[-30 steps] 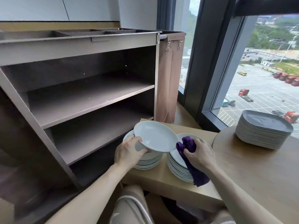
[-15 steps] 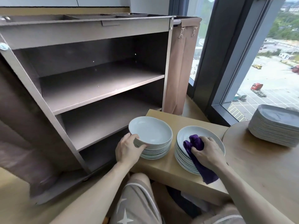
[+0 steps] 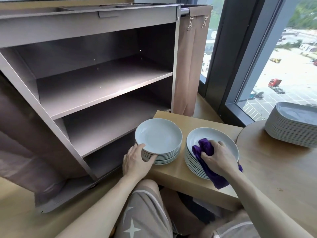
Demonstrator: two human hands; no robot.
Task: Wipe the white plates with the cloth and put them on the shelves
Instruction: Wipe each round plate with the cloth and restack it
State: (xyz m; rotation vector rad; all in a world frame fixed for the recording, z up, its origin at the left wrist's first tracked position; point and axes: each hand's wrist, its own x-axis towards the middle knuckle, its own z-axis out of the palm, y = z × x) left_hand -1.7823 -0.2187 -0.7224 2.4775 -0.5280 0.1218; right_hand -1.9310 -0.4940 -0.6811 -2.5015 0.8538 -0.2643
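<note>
The shelf cart (image 3: 103, 79) stands at the left. Its shelves carry no plates in this view. A fabric bag (image 3: 187, 66) hangs from clips on its right side.

The left hand (image 3: 135, 162) grips the near edge of the left stack of white plates (image 3: 159, 157). The thumb lies over the rim of the top plate (image 3: 159, 136) and the fingers curl round the stack edge below it. A second ago this hand held that plate raised and tilted above the stack. The plate now lies flat on the stack, level with the rest. Both stacks sit on the low wooden tabletop (image 3: 171, 170), just beside each other.

The right stack of white plates (image 3: 192, 162) carries the purple cloth (image 3: 204, 145) in its uppermost plate. The right hand (image 3: 217, 157) clenches the bunched cloth against that plate, as it did a second ago. The tail of the cloth hangs over the near rim of the stack.

Judgement: the plate was set back, not shelved, so no plate has reached the cart. The left stack probably collects wiped plates or awaits transfer as a batch. The wiping step is probably in hand on the right stack.

A round tabletop (image 3: 274, 169) adjoins at the right. It holds a stack of grey square plates (image 3: 291, 127), well apart from both hands.
</note>
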